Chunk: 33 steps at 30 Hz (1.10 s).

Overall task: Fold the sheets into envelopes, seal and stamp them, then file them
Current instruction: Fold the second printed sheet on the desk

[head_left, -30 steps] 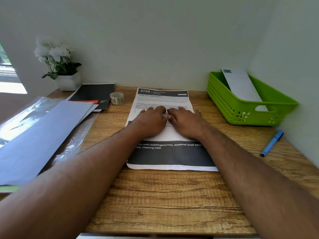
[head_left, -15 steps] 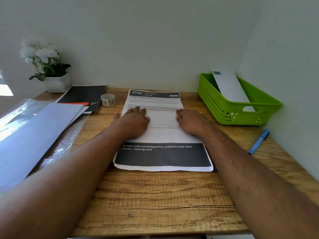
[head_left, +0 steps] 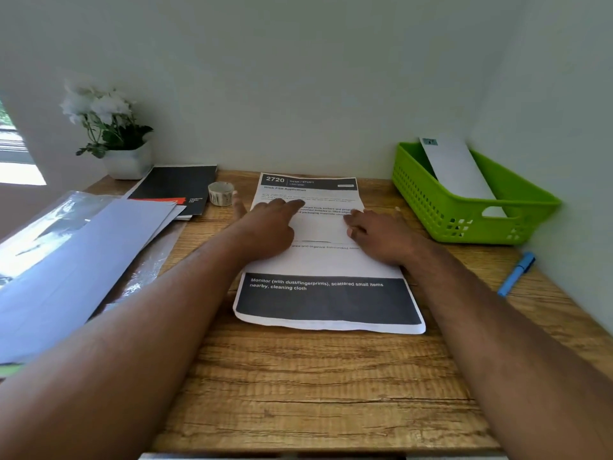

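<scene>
A white envelope (head_left: 456, 171) is leaned inside the green basket (head_left: 441, 207). The printed sheet (head_left: 326, 260) is pressed flat by the left hand (head_left: 265, 227) and right hand (head_left: 381, 235), both spread wide.

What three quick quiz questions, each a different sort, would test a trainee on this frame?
1. True or false: the green basket is empty.
2. The blue pen lies: A) in the basket, B) on the desk near the right wall, C) on the printed sheet.
3. Fill in: both hands press flat on the ____.

Key: 1 false, a white envelope leans in it; 2 B; 3 printed sheet, left hand, right hand.
</scene>
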{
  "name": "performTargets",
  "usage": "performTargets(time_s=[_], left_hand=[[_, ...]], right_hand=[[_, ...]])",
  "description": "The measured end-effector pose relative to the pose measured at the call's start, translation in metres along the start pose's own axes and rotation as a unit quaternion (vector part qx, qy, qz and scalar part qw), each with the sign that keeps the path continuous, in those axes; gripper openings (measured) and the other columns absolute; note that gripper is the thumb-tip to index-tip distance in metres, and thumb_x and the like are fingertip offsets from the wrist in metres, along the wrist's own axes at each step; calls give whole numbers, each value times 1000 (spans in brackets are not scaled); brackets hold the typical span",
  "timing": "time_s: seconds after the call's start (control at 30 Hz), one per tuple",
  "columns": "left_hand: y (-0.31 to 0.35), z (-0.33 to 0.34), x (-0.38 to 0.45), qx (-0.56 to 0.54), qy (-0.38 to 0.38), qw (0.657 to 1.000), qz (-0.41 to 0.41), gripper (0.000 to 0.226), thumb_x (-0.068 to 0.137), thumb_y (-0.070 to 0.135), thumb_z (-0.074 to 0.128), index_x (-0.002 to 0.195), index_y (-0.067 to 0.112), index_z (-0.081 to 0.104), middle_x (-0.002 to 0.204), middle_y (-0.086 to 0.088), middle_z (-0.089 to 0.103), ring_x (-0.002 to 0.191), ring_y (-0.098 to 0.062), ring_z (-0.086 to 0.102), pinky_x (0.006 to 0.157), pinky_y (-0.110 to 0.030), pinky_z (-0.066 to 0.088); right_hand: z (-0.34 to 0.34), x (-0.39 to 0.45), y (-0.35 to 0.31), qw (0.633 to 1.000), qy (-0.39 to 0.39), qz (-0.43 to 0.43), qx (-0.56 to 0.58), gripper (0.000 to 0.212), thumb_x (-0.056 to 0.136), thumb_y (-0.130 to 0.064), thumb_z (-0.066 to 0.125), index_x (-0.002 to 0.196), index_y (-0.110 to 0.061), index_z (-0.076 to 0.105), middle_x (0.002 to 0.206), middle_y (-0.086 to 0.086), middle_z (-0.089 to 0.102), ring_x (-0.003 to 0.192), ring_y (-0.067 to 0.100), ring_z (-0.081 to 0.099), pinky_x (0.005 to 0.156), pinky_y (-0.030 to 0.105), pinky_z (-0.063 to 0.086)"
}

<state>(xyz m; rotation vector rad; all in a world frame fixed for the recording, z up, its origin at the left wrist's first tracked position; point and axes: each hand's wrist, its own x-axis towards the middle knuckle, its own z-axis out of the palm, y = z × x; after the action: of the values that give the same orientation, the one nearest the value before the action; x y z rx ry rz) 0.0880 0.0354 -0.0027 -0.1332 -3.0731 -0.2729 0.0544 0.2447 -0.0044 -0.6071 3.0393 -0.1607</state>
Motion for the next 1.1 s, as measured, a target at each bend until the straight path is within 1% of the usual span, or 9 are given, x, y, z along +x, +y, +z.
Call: performTargets(time_s=[0.27,0.43,0.53,0.6,0.7,0.83,0.9,0.97,1.1], left_hand=[[-6,7,12,-40,29,998,-25,63,90,60,50,146,37,32,141,-2,45,138,-30,32,111,-66,8],[-5,1,10,-86,38,995,-41,47,82,61,63,124,42,57,130,2,52,131,-29,35,109,-58,21],[-5,-1,7,-99,100,990,-30,33,80,48,72,110,37,64,128,1,51,129,-27,38,108,-55,22],[-6,-3,5,-126,179,976,0,23,80,36,75,101,32,65,120,2,54,120,-23,47,102,-46,25],[-1,-8,0,-143,298,942,63,14,83,25,72,96,22,68,110,1,61,107,-22,55,93,-38,28],[7,-11,-9,-106,406,904,75,6,86,25,70,91,24,68,100,7,67,97,-16,57,87,-34,21],[6,-6,-9,-91,388,914,76,5,86,23,70,89,25,67,101,7,67,97,-18,58,94,-45,32],[4,-1,-7,-92,313,943,61,9,84,23,70,89,28,65,108,6,65,101,-20,57,95,-54,39],[6,6,-2,-51,101,993,26,11,90,31,60,98,38,56,132,7,54,127,-21,47,110,-61,21]], right_hand=[[3,2,3,997,26,-5,68,45,99,-38,41,144,-36,37,153,-8,35,140,18,33,114,52,22],[0,-2,2,996,42,-4,82,50,97,-38,47,145,-39,33,151,-4,39,138,19,35,113,50,24],[2,-2,4,992,61,-10,112,56,94,-41,53,145,-40,32,148,-4,43,137,19,37,114,50,22],[2,0,3,980,120,-32,153,51,93,-39,55,142,-36,41,144,-2,49,133,22,42,113,52,25],[-3,1,2,936,295,-80,172,32,91,-28,53,122,-27,65,120,0,67,115,22,59,102,55,36],[-9,-4,2,901,410,-97,105,18,88,-21,60,98,-30,73,96,-9,68,99,16,60,93,50,29],[-10,-5,1,897,420,-104,94,14,85,-21,64,92,-30,74,95,-10,68,98,16,60,86,41,26],[-9,-5,1,913,389,-88,87,13,82,-20,68,88,-30,75,96,-9,68,99,17,59,80,35,21],[-9,-5,2,965,256,-41,43,15,81,-22,68,91,-32,75,109,-11,68,110,15,56,79,28,21]])
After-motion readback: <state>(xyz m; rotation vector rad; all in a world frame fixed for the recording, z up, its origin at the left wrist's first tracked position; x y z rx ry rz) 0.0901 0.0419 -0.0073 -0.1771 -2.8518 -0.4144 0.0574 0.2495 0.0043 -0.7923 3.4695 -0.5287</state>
